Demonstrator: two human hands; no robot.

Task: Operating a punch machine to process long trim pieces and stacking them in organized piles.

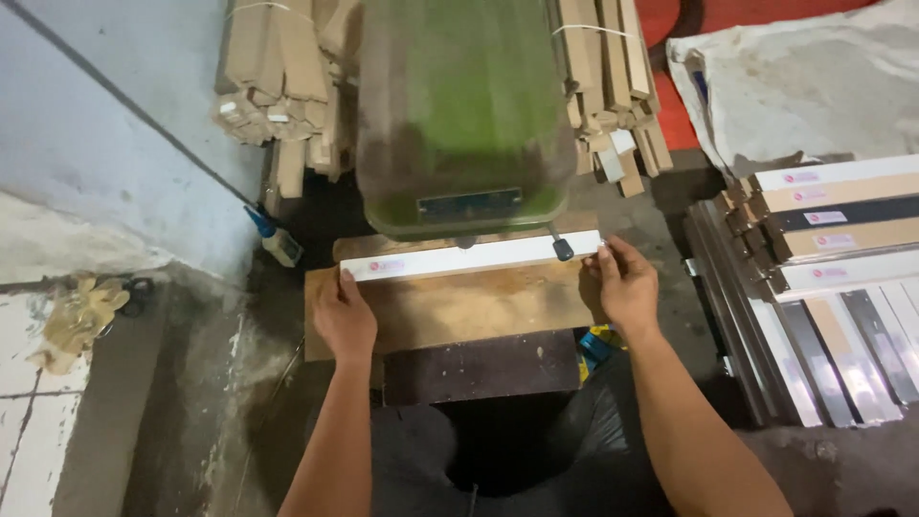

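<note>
A long white strip (469, 257) lies across a wooden work board (459, 306), under the front of a green machine (464, 115). My left hand (345, 316) grips the strip's left end, thumb on top. My right hand (624, 282) holds the right end with fingertips on its edge. A small black knob (563, 250) sits on the strip near my right hand. The strip's middle runs beneath the machine head.
Bundles of brown wooden strips (278, 77) are stacked behind the machine on both sides. A stack of white, tan and black strips (833, 239) lies to the right, with a pale sack (804, 77) above. A brush (278, 239) leans at the left wall.
</note>
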